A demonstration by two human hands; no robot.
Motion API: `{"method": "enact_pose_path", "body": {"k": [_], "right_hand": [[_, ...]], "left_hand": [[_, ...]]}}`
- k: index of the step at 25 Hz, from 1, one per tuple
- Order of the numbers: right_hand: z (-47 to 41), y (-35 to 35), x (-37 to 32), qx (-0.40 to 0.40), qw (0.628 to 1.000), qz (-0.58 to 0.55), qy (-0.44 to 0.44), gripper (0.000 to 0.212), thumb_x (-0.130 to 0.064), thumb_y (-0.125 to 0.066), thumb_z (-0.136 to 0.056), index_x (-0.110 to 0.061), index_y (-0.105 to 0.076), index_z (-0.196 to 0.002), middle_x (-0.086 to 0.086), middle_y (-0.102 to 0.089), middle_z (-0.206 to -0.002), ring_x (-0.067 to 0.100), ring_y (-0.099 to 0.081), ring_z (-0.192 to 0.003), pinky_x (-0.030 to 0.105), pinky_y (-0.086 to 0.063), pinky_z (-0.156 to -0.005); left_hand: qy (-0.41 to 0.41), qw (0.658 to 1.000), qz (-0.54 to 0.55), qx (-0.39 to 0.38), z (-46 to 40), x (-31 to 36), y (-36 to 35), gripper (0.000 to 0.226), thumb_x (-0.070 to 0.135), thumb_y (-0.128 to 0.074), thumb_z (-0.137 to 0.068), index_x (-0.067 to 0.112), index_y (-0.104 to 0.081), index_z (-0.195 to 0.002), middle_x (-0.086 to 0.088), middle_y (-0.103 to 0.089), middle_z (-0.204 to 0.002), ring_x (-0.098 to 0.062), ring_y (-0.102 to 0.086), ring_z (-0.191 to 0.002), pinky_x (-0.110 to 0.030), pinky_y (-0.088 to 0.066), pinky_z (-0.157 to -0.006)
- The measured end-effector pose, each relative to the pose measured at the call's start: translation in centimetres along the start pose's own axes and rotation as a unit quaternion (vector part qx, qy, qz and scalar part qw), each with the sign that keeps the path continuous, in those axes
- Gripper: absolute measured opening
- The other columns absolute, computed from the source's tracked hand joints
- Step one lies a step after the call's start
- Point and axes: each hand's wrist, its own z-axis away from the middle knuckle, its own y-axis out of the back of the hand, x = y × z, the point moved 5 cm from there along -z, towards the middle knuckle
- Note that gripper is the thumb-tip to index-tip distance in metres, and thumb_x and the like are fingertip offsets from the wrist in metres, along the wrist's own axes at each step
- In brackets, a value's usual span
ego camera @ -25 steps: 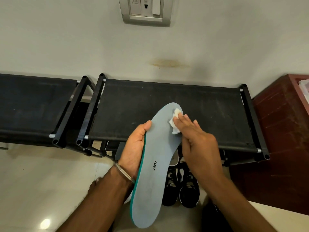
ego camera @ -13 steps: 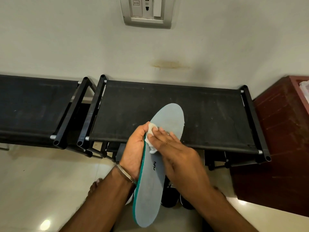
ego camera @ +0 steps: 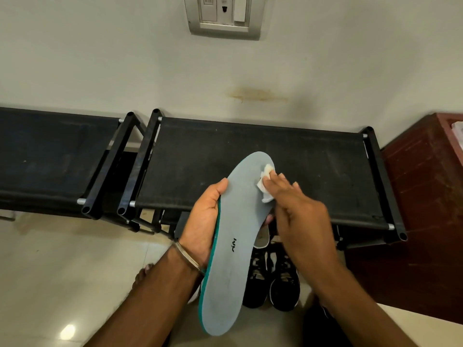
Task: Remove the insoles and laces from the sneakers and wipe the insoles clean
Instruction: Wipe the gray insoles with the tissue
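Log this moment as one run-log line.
step: wiping insole | left hand: holds insole | right hand: presses white wipe near toe end | sneakers: on floor

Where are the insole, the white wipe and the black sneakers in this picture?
insole [ego camera: 238,246]: head view, middle of its grey top face.
white wipe [ego camera: 265,182]: head view, crumpled part beside the fingertips.
black sneakers [ego camera: 285,289]: head view, toe of the right-hand shoe.
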Motion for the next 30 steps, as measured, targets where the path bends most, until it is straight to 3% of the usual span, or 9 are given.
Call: {"method": "enact_pose_path", "body": {"k": [3,5,9,14,17,19,22,26,30], "right_hand": [[2.2,-1.5,-4.0,-0.055,0.996,-0.035,0.067,0.052,0.002,-0.068,-0.086,-0.014,-0.058,-0.134,0.004,-0.056,-0.139,0.016,-0.05,-0.129,0.045,-0.039,-0.107],[2.6,-2.2,-4.7,-0.086,0.988,-0.018,0.131,0.059,0.005,-0.073,-0.08,-0.016,-0.059,-0.134,0.001,-0.057,-0.138,0.013,-0.05,-0.129,0.037,-0.034,-0.11],[0.3,-1.0,-0.8,-0.027,1.0,-0.01,0.004,0.062,0.013,-0.075,-0.076,-0.011,-0.062,-0.131,0.005,-0.057,-0.137,0.023,-0.055,-0.127,0.052,-0.047,-0.1],[2.2,-1.9,-4.7,-0.07,0.986,-0.035,0.15,0.058,0.009,-0.071,-0.08,-0.013,-0.06,-0.133,0.003,-0.056,-0.139,0.011,-0.047,-0.132,0.027,-0.03,-0.115],[0.0,-0.1,-0.2,-0.012,0.999,-0.038,0.021,0.057,0.014,-0.07,-0.079,-0.013,-0.063,-0.129,0.001,-0.056,-0.138,0.009,-0.048,-0.129,0.034,-0.036,-0.112],[0.5,-0.4,-0.8,-0.026,0.997,-0.066,0.001,0.051,0.011,-0.066,-0.084,-0.011,-0.062,-0.13,0.004,-0.056,-0.139,0.014,-0.049,-0.131,0.04,-0.042,-0.11],[2.4,-2.2,-4.6,-0.079,0.988,-0.079,0.106,0.05,-0.002,-0.063,-0.089,-0.014,-0.055,-0.137,-0.002,-0.05,-0.143,0.006,-0.037,-0.137,0.028,-0.032,-0.114],[1.2,-1.7,-2.9,-0.055,0.987,-0.144,0.036,0.056,0.0,-0.067,-0.089,-0.022,-0.048,-0.137,-0.011,-0.048,-0.141,0.001,-0.042,-0.136,0.025,-0.035,-0.113],[1.6,-1.5,-3.9,-0.055,0.988,-0.111,0.089,0.046,-0.006,-0.062,-0.091,-0.014,-0.055,-0.135,-0.006,-0.048,-0.142,0.003,-0.035,-0.139,0.019,-0.026,-0.115]], "left_hand": [[0.0,1.0,0.016,0.012,-0.4,0.5,0.5,0.053,0.048,-0.045,-0.092,0.007,-0.067,-0.118,-0.018,-0.07,-0.106,-0.03,-0.068,-0.088,-0.04,-0.056,-0.082],[0.0,0.999,0.047,0.005,-0.5,0.8,0.5,0.053,0.047,-0.044,-0.092,0.005,-0.068,-0.115,-0.018,-0.07,-0.102,-0.029,-0.069,-0.085,-0.04,-0.057,-0.08],[-0.007,1.0,0.029,-0.003,-0.3,0.4,0.5,0.053,0.048,-0.042,-0.093,0.011,-0.069,-0.118,-0.015,-0.072,-0.102,-0.026,-0.07,-0.077,-0.035,-0.058,-0.07],[-0.004,0.999,0.046,0.005,-0.8,0.4,0.5,0.051,0.045,-0.042,-0.094,0.007,-0.067,-0.119,-0.013,-0.071,-0.097,-0.025,-0.069,-0.081,-0.034,-0.058,-0.078],[-0.005,1.0,0.004,-0.006,-0.4,-0.1,0.3,0.052,0.048,-0.042,-0.094,0.01,-0.071,-0.113,-0.013,-0.073,-0.09,-0.025,-0.069,-0.069,-0.032,-0.057,-0.064],[-0.002,1.0,-0.004,0.001,-0.4,-0.1,0.2,0.051,0.048,-0.042,-0.094,0.009,-0.071,-0.111,-0.013,-0.073,-0.09,-0.024,-0.068,-0.07,-0.032,-0.057,-0.066],[-0.029,0.999,0.021,0.001,-0.8,0.6,0.1,0.048,0.038,-0.04,-0.097,0.002,-0.072,-0.093,-0.013,-0.071,-0.081,-0.022,-0.068,-0.07,-0.031,-0.059,-0.068],[-0.072,0.993,0.087,-0.017,-0.6,0.9,0.2,0.057,0.015,-0.034,-0.099,0.006,-0.071,-0.056,0.0,-0.069,-0.059,-0.003,-0.065,-0.054,-0.018,-0.054,-0.056],[0.012,0.996,0.068,-0.048,-0.5,-0.5,-0.4,0.05,0.04,-0.044,-0.093,0.001,-0.073,-0.107,-0.016,-0.071,-0.105,-0.026,-0.07,-0.093,-0.037,-0.058,-0.084]]}}
